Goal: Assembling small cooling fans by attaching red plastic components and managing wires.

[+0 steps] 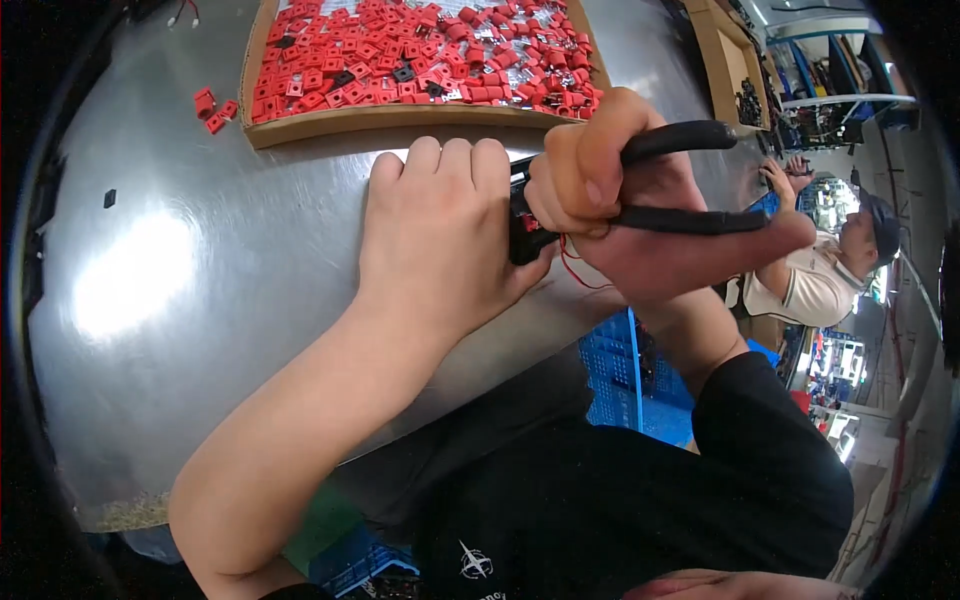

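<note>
My left hand (435, 230) is closed over a black part (525, 238) on the metal table, its fingers curled out of sight on the far side and its thumb at the near edge. Some red shows inside the part, and a thin red wire (572, 268) trails from it. Just to the right, my right hand (635, 265) grips pliers (690, 222) with black handles, which point off to the right. My right fingers wrap the handles close to the part. The jaws are hidden, so I cannot tell what they touch.
A shallow cardboard tray (400, 122) full of red pieces stands beyond my hands. A few loose red pieces (206, 103) and a small black piece (110, 198) lie left. Blue crates (612, 365) sit below the table edge. A co-worker (825, 275) works at right.
</note>
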The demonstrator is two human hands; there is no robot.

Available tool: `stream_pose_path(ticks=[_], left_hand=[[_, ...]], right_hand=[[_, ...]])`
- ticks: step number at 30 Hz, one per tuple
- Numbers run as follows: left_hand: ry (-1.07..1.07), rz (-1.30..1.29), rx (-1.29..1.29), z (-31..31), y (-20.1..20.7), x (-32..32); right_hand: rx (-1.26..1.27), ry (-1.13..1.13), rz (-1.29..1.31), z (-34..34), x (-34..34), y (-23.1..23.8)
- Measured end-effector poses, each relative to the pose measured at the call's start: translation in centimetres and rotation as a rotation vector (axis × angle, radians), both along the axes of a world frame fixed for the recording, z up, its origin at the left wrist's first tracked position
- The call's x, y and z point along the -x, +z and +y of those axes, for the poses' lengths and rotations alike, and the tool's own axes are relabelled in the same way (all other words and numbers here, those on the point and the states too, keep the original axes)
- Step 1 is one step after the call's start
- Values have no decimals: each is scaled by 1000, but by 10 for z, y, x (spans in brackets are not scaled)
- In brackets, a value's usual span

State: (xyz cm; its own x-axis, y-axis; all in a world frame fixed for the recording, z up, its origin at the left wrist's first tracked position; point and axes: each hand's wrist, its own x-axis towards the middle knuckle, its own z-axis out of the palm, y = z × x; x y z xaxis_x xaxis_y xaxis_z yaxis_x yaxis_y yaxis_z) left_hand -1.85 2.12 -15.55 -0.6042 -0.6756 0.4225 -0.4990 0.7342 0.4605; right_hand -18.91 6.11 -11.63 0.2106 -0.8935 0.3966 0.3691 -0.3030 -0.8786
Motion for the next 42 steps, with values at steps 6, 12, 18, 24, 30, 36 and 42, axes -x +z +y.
stream_pose_path(ticks=[6,12,18,24,30,36,42], left_hand=[[-133,32,-64,-3,-6,-1],[-251,-7,-162,-17,-2,-6],[-321,-104,-133,-23,0,-4],[-382,-137,-201,-27,-1,-5],[-538,-236,-180,-35,4,-14],[-570,-84,-195,-36,-2,-15],[-492,-93,-248,-41,2,-14]], right_hand=[[-142,280,11,-24,9,12],[-86,531,-47,-48,19,7],[-33,685,-149,-58,19,-1],[-53,948,-211,-71,21,-8],[-88,1028,-265,-59,9,-12],[-6,974,-332,-68,16,-11],[101,666,-162,-60,24,-1]])
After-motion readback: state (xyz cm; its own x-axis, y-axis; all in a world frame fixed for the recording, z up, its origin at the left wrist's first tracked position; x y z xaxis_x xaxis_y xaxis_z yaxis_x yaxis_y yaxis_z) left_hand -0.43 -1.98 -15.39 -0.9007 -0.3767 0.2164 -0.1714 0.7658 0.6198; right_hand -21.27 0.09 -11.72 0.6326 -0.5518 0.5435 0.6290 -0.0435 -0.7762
